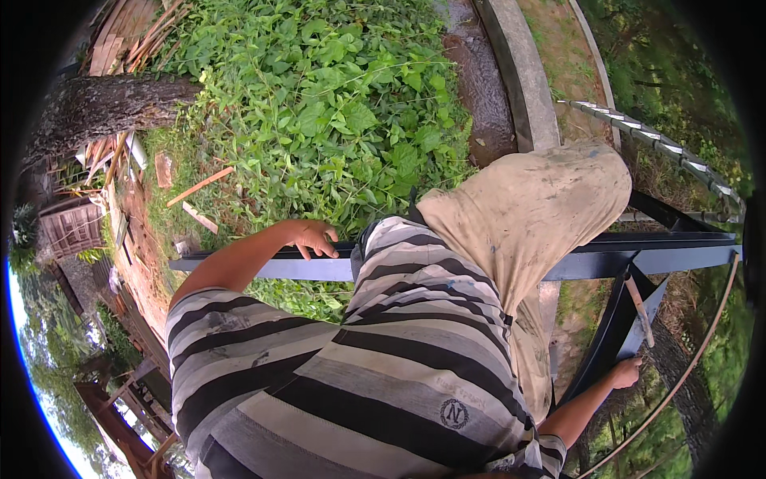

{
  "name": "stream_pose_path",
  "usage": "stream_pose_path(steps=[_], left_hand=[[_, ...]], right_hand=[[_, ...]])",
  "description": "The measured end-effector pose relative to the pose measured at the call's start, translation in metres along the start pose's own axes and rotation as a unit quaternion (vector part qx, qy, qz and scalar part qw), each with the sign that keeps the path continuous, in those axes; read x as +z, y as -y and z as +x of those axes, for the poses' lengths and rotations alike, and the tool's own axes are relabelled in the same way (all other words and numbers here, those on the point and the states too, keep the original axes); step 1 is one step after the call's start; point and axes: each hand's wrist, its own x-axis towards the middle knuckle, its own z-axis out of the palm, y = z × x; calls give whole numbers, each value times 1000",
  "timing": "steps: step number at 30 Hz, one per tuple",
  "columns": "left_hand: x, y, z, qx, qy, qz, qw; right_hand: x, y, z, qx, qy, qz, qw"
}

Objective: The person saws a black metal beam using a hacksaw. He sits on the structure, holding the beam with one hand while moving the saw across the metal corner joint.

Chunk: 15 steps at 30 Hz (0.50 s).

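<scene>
My left hand (315, 237) is at the long dark blue metal beam (323, 270). Its fingers are parted and partly bent, with nothing seen in them. Down at the right, my right hand (626, 373) is closed beside a slanting dark metal brace (613, 339). What it grips, if anything, is hidden. Just above that hand, a short brown stick (639, 311) lies across the brace, apart from my fingers. My legs, in stained tan trousers (531, 211), cross over the long beam, and my striped shirt covers part of it.
Leafy green plants (343, 120) grow below the beam. A concrete edge (519, 76) borders a wet channel (481, 88). At right are a ladder-like metal frame (654, 137) and a thin curved rod (702, 351). A tree trunk (112, 104) and scattered planks (199, 186) lie left.
</scene>
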Motion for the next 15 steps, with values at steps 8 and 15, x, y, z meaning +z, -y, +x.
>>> stream_pose_path(steps=[8,15], left_hand=[[13,-15,34,45,113,-8,993],[-3,-24,41,124,35,19,992]], right_hand=[[-5,12,-5,23,35,7,999],[-7,12,-9,-6,30,9,999]])
